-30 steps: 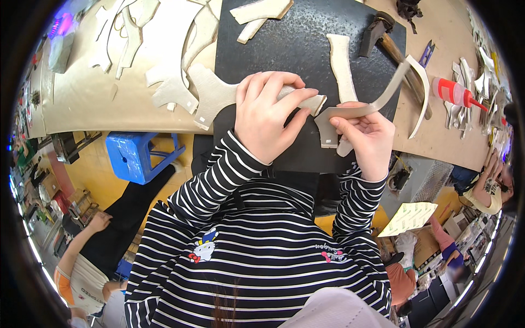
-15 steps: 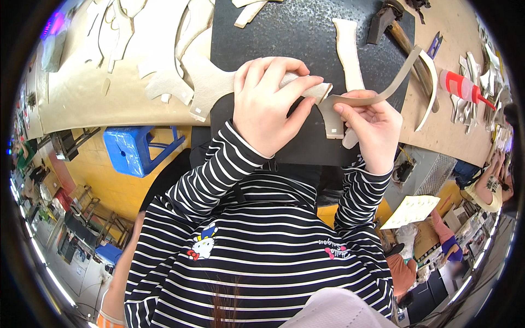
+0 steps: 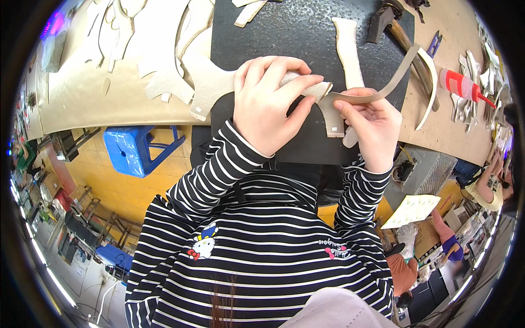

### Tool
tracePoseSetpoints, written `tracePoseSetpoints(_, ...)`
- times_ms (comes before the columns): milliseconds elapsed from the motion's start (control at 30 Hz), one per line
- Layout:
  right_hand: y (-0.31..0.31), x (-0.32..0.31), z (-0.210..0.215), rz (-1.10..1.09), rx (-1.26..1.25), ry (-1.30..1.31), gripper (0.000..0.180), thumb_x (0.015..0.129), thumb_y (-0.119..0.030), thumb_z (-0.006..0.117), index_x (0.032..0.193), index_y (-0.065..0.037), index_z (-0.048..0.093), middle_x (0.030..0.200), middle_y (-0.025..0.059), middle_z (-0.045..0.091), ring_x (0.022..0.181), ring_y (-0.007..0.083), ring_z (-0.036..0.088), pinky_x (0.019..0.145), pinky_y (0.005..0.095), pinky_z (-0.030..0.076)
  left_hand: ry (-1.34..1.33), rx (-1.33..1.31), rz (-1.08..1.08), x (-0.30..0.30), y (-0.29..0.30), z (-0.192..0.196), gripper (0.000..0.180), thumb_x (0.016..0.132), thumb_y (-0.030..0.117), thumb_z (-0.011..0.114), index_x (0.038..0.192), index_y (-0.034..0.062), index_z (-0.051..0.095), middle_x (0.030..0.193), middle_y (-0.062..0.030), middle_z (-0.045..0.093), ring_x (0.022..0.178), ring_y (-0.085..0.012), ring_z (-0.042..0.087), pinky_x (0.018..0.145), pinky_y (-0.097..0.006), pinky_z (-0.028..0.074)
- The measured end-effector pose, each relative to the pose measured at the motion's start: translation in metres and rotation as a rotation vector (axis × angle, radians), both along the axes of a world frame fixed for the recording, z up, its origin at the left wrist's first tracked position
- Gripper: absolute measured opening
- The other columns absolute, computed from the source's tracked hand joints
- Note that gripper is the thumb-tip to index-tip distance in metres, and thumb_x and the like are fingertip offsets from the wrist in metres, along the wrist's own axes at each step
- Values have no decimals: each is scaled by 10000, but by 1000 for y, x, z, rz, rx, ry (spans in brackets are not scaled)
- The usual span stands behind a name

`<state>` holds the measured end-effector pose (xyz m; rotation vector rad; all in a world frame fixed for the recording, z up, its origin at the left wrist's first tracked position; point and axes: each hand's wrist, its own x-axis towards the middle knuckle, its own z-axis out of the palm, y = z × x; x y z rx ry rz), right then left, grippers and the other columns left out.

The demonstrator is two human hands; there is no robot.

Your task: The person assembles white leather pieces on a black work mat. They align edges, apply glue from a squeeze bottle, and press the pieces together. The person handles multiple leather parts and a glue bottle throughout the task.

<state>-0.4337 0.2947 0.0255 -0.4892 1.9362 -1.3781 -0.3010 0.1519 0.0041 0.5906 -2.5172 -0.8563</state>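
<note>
The left hand (image 3: 270,104) lies closed over a cream piece (image 3: 219,82), pinning it flat on the dark mat (image 3: 306,33); the right hand (image 3: 369,123) pinches a tan strip (image 3: 394,82), lifted to meet that piece's edge; a hammer (image 3: 396,24) and glue bottle (image 3: 465,87) wait within reach on the bench (image 3: 454,136).

At about two o'clock, on the tan bench top, a red squeeze bottle (image 3: 461,86) lies on its side, its white label band wrapped round the middle and a slim red nozzle pointing toward the rim. At about four o'clock, below the bench edge, a pale yellow sheet (image 3: 411,210) shaped like a slanted rectangle carries rows of small dark marks. Near ten o'clock, at the far edge of the view, a small purple glowing light (image 3: 53,25) shows, too blurred to tell whether it is a screen.
</note>
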Motion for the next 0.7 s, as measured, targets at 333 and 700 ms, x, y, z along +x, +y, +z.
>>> tracePoseSetpoints(333, -1, 0, 0, 9, 9, 17, 183, 822, 40, 746, 998, 35, 697, 856, 50, 710, 723, 69, 646, 624, 195, 525, -11, 29, -17, 1, 0, 0, 318, 719, 142, 723, 1035, 181, 725, 1087, 38, 626, 1087, -218, 528, 991, -435, 341)
tracePoseSetpoints(700, -3, -1, 2, 27, 22, 61, 182, 814, 35, 751, 990, 22, 703, 846, 53, 717, 726, 84, 668, 639, 213, 542, -28, 35, -8, -1, 1, 3, 333, 699, 164, 740, 1031, 187, 724, 1076, 48, 621, 1091, -212, 524, 997, -431, 339)
